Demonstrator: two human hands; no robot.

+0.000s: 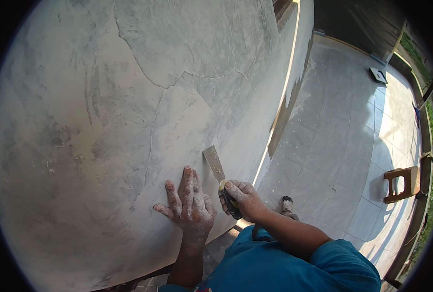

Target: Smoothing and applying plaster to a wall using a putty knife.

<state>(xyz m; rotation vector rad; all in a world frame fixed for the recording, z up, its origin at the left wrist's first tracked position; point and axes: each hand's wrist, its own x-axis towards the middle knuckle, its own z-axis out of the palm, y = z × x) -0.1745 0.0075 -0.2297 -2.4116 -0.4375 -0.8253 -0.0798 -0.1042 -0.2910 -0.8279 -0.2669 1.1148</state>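
A grey plastered wall (90,136) fills the left and middle of the view, with thin cracks across its upper part. My left hand (189,204), coated in white dust, lies against this wall with its fingers stretched and spread. Just to its right, my right hand (240,197) grips a putty knife (212,160) by its dark and yellowish handle. The metal blade points up and to the left and is at the wall's surface; whether it touches cannot be told.
A pale tiled floor (328,146) runs along the right, partly sunlit. A brown plastic stool (406,184) stands at the right. A small black-and-white flat object (378,75) lies near the dark sheeting (357,24). A railing edges the floor, with greenery beyond.
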